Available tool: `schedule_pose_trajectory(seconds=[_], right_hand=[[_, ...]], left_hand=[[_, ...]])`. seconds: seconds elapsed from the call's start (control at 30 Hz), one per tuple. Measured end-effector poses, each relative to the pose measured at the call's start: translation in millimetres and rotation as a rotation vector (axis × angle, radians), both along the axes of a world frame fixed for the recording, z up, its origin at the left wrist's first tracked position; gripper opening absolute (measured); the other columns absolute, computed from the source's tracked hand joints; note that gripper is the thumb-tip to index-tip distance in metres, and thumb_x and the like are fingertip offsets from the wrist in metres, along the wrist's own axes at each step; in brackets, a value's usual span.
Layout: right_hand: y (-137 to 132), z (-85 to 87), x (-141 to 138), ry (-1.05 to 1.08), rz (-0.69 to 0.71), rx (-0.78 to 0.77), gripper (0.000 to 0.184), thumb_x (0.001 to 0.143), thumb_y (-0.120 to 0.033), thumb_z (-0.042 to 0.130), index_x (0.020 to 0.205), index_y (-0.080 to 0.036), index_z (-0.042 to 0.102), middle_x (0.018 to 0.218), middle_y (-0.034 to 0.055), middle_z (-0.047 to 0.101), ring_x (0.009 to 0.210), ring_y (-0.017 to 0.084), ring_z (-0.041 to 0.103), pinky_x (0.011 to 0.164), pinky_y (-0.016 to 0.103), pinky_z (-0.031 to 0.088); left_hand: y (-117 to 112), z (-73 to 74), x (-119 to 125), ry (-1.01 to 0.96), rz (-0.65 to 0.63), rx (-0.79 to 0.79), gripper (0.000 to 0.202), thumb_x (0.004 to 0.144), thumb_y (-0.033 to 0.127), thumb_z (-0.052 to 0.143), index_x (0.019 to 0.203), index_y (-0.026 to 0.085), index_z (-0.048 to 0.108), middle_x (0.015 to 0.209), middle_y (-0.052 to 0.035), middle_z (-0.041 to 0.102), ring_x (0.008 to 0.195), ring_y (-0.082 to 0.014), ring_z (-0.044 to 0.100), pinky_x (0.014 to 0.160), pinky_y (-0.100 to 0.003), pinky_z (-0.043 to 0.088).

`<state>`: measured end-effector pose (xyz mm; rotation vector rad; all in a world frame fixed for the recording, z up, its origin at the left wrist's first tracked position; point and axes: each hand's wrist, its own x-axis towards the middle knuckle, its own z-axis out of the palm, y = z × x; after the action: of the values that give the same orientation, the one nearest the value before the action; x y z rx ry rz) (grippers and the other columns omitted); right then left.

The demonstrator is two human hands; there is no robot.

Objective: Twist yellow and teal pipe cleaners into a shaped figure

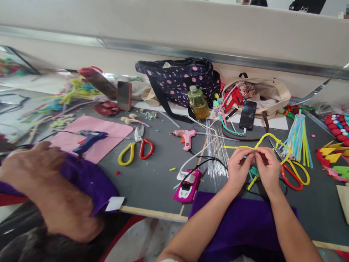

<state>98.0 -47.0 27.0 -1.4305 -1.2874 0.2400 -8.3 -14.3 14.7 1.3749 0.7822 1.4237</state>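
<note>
Both my hands meet over the right part of the grey table, fingers pinched on yellow pipe cleaners (285, 154). My left hand (240, 165) grips near a straight yellow end that sticks out to the left. Close against it, my right hand (265, 165) pinches the same piece, whose bent loop arches over and past my right knuckles. A short twisted yellow end and some teal pipe cleaner (254, 170) show below and between my fingers. Scissors with red and yellow handles (293, 176) lie just right of my right hand. My fingertips hide the exact joint.
A pink glue gun (187, 138), clear sticks (216, 149) and a magenta power strip (188, 187) lie left of my hands. Behind are a phone (247, 114), a bottle (198, 103) and bags. A bundle of pipe cleaners (298, 140) stands right. Another person's arm (51, 189) reaches in at left.
</note>
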Motion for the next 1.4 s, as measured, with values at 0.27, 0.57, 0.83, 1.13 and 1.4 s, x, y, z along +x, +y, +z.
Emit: schedule_pose_trajectory(seconds=[0.27, 0.57, 0.83, 1.13, 1.4], right_hand=[[-0.1, -4.7, 1.9, -0.003, -0.043, -0.020, 0.018, 0.090, -0.026, 0.055, 0.101, -0.022, 0.068, 0.093, 0.0065, 0.066, 0.081, 0.018, 0.064, 0.066, 0.030, 0.055], [-1.0, -3.6, 0.4, 0.017, -0.045, -0.001, 0.018, 0.090, -0.025, 0.056, 0.101, -0.020, 0.069, 0.089, 0.0061, 0.065, 0.075, 0.016, 0.063, 0.063, 0.028, 0.054], [-2.0, -3.7, -1.8, 0.073, -0.018, -0.005, 0.020, 0.089, -0.024, 0.057, 0.103, -0.022, 0.072, 0.085, 0.0050, 0.064, 0.072, 0.016, 0.062, 0.062, 0.029, 0.055], [-3.1, -2.5, -4.1, 0.171, 0.062, -0.041, 0.022, 0.088, -0.026, 0.059, 0.104, -0.026, 0.073, 0.086, 0.0037, 0.065, 0.070, 0.015, 0.064, 0.059, 0.027, 0.059], [-3.9, -3.9, -5.1, 0.170, 0.103, -0.047, 0.023, 0.089, -0.026, 0.058, 0.107, -0.026, 0.073, 0.086, 0.0040, 0.063, 0.069, 0.014, 0.063, 0.059, 0.027, 0.060]], left_hand=[[-1.9, 1.8, 1.1, 0.050, -0.020, 0.060, 0.022, 0.088, 0.021, 0.061, 0.107, 0.023, 0.071, 0.102, -0.0077, 0.065, 0.093, -0.0164, 0.063, 0.076, -0.027, 0.055], [-1.4, 3.5, 1.6, 0.035, -0.039, 0.041, 0.023, 0.087, 0.021, 0.061, 0.108, 0.023, 0.072, 0.101, -0.0079, 0.064, 0.092, -0.0165, 0.063, 0.069, -0.023, 0.056], [1.7, 1.6, -0.1, -0.048, -0.097, -0.081, 0.020, 0.085, 0.026, 0.065, 0.102, 0.023, 0.074, 0.101, -0.0079, 0.064, 0.093, -0.0182, 0.063, 0.071, -0.027, 0.057], [7.6, 8.7, -0.9, -0.261, -0.177, -0.406, 0.019, 0.070, 0.032, 0.078, 0.080, 0.016, 0.075, 0.082, -0.0032, 0.065, 0.063, -0.0102, 0.059, 0.059, -0.023, 0.053], [11.5, 9.9, -3.2, -0.281, -0.218, -0.538, 0.022, 0.065, 0.030, 0.081, 0.075, 0.013, 0.072, 0.068, -0.0016, 0.066, 0.057, -0.0097, 0.058, 0.056, -0.022, 0.050]])
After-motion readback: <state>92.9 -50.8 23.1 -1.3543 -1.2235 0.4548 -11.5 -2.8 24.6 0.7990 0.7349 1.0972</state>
